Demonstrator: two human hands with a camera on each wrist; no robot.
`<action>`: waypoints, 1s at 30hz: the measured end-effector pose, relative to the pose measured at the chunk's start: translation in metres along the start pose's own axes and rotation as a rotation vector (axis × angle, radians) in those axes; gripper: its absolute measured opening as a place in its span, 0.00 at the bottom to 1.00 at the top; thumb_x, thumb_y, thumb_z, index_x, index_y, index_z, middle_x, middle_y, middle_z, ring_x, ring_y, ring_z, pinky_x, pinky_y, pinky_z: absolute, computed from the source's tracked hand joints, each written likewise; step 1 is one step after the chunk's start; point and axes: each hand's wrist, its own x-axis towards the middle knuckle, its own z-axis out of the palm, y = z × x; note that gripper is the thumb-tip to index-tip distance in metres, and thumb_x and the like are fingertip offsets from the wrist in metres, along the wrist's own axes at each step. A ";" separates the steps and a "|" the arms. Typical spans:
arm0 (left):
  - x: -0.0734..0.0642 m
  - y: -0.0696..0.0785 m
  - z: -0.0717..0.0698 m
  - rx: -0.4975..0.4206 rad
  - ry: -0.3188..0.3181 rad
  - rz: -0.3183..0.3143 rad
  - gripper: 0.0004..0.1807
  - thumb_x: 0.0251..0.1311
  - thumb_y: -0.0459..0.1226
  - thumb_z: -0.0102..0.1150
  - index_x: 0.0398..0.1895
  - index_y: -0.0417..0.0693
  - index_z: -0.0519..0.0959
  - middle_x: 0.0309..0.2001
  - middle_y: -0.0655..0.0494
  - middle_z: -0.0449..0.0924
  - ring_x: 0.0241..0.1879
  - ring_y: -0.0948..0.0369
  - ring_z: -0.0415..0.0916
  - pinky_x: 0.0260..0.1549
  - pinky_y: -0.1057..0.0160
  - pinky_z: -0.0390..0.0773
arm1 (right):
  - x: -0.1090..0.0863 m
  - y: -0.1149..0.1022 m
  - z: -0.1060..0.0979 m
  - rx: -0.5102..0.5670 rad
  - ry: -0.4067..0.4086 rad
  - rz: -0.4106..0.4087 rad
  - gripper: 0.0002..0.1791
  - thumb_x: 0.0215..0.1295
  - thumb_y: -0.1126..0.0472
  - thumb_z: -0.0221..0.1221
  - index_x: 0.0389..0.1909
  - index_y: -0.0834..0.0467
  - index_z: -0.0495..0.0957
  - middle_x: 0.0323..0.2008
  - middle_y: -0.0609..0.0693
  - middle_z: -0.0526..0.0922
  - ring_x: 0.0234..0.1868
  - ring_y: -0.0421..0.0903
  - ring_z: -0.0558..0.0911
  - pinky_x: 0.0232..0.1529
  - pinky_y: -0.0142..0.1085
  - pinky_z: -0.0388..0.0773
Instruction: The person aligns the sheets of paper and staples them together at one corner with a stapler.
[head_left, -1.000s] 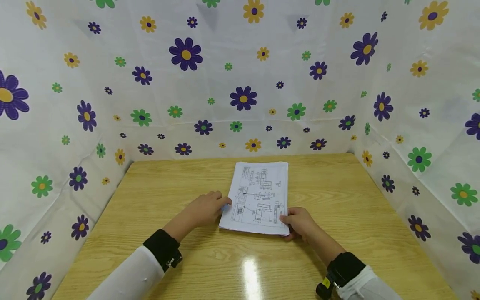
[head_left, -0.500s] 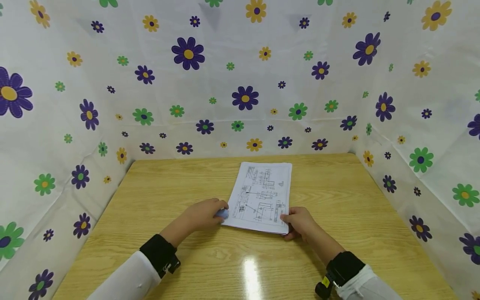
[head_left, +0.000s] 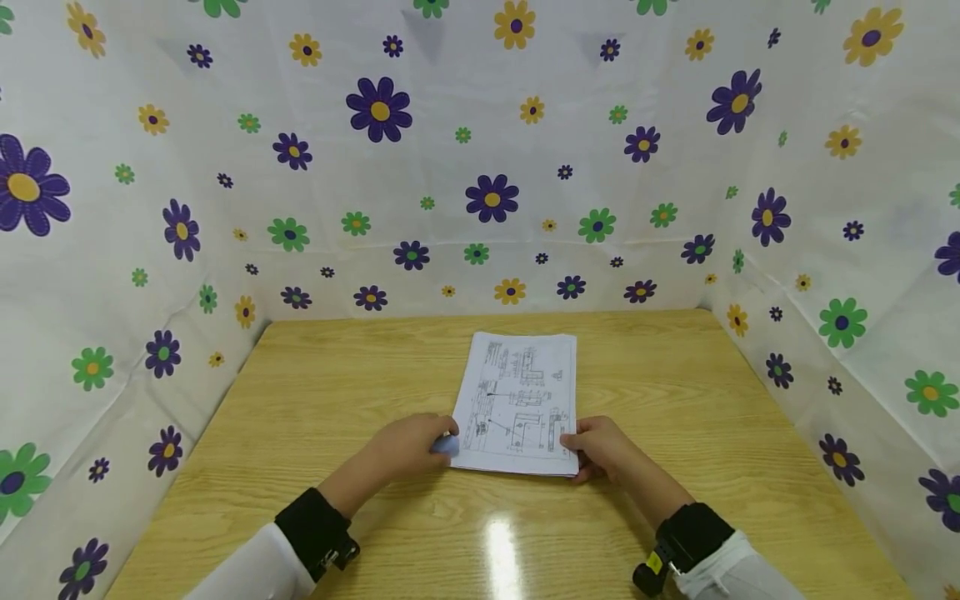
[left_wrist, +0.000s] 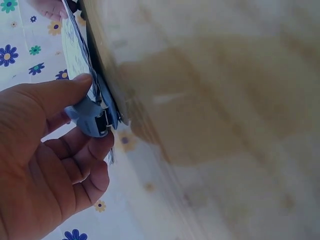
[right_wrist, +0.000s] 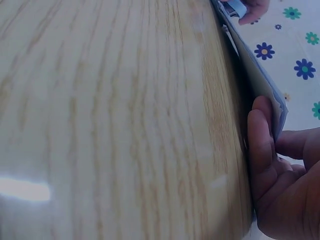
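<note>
My left hand [head_left: 408, 446] grips a small blue stapler [left_wrist: 89, 116] between thumb and fingers. Its mouth sits at the near left corner of a stack of papers [head_left: 517, 404], sheets printed with technical line drawings; the left wrist view shows the sheet edges running into it. Whether it is pressed down is unclear. My right hand [head_left: 600, 448] pinches the near right corner of the stack, thumb on top and fingers underneath. In the right wrist view the papers [right_wrist: 257, 75] stand slightly off the table at that edge.
The wooden table [head_left: 337, 358] extends around the papers, with a bright light reflection near its front. White cloth [head_left: 420, 167] with purple, yellow and green flowers walls off the back and both sides. Each wrist wears a black strap with a small camera.
The stack first shifts slightly right, then back left and nearer to the person. My left hand moves a little nearer too, and more of the blue stapler shows. The right hand keeps its pinch.
</note>
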 end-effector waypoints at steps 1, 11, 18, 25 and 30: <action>-0.002 0.001 0.001 0.001 0.000 -0.006 0.21 0.61 0.45 0.72 0.55 0.51 0.81 0.47 0.58 0.84 0.40 0.65 0.76 0.43 0.58 0.79 | 0.000 0.001 0.000 -0.003 -0.007 0.000 0.12 0.73 0.64 0.59 0.50 0.69 0.80 0.30 0.57 0.88 0.26 0.49 0.87 0.23 0.40 0.85; -0.017 0.013 0.005 -0.019 0.013 -0.045 0.22 0.61 0.46 0.71 0.55 0.48 0.79 0.43 0.58 0.83 0.34 0.65 0.72 0.36 0.60 0.76 | 0.002 0.002 0.000 -0.013 -0.034 -0.005 0.10 0.72 0.65 0.60 0.46 0.69 0.80 0.29 0.57 0.88 0.25 0.48 0.87 0.24 0.42 0.86; -0.026 0.022 0.007 -0.017 0.025 -0.084 0.23 0.60 0.46 0.71 0.55 0.48 0.79 0.40 0.58 0.82 0.33 0.65 0.72 0.33 0.61 0.74 | 0.001 0.000 0.000 -0.021 -0.035 -0.007 0.09 0.72 0.66 0.60 0.45 0.69 0.80 0.28 0.56 0.88 0.24 0.47 0.86 0.23 0.41 0.85; -0.030 0.032 0.001 0.057 0.080 -0.094 0.31 0.60 0.54 0.71 0.61 0.48 0.77 0.46 0.54 0.79 0.38 0.62 0.73 0.34 0.60 0.76 | 0.002 -0.001 -0.001 -0.043 -0.036 -0.007 0.09 0.72 0.66 0.60 0.45 0.68 0.81 0.29 0.56 0.88 0.25 0.47 0.86 0.23 0.40 0.85; -0.020 0.037 -0.008 0.125 0.158 0.045 0.42 0.62 0.62 0.64 0.75 0.54 0.67 0.69 0.45 0.68 0.64 0.48 0.70 0.55 0.44 0.77 | 0.002 -0.001 -0.002 -0.047 -0.041 -0.006 0.09 0.72 0.65 0.60 0.45 0.68 0.81 0.29 0.56 0.88 0.25 0.47 0.86 0.22 0.39 0.84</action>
